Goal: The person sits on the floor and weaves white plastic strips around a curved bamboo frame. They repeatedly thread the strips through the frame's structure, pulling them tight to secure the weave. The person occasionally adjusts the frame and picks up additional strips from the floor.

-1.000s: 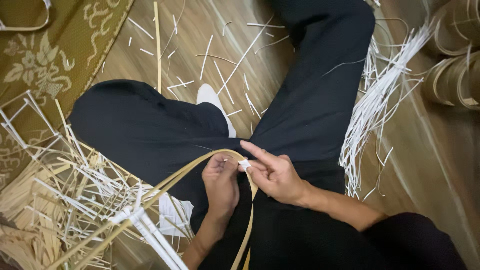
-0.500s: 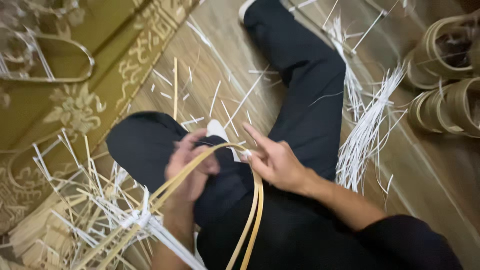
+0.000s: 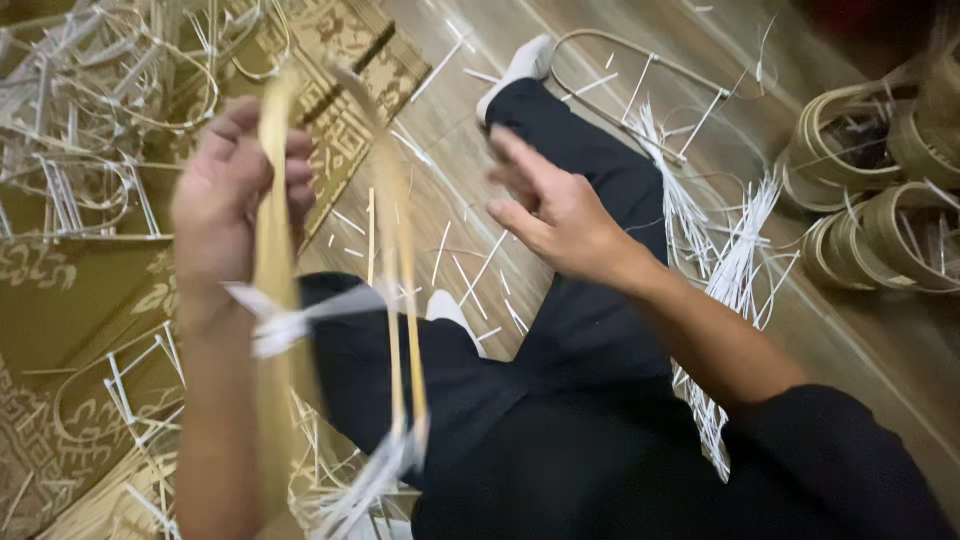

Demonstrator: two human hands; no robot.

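At nine o'clock in the head view I note a patterned gold mat point(image 3: 70, 300) carrying a heap of pale wire-like frames and strips point(image 3: 90, 120).

Left hand point(image 3: 240, 190): raised at about ten o'clock, fingers clenched round a long yellow bamboo strip point(image 3: 270, 330). The strip runs down from the fist toward six o'clock and is motion-blurred, so I cannot tell its exact edge. A second limb of the same loop point(image 3: 405, 300) stands just beside it, nearer centre. White binding tails point(image 3: 290, 320) cross the strip just below the wrist, and more hang blurred near the loop's lower end.

Right hand point(image 3: 560, 220): at about one o'clock, fingers spread and released, holding nothing, apart from the strip.

Beneath both hands lie the person's dark-trousered legs point(image 3: 560, 400), one white-socked foot point(image 3: 520, 65) at twelve o'clock. A bundle of thin white slivers point(image 3: 730, 270) lies on the wooden floor point(image 3: 460, 170) beside the right leg, at three o'clock. Finished bamboo rings point(image 3: 880, 190) stand at two o'clock, well apart from the hands.

Judgement on the step in hand, shaping and binding the loop: I would keep the left grip firm just above the white binding so the two limbs do not spring apart, bring the free right hand onto the far limb before bending, and bend slowly along the grain. A sharp kink could split the strip; a slack grip could loosen the tie.
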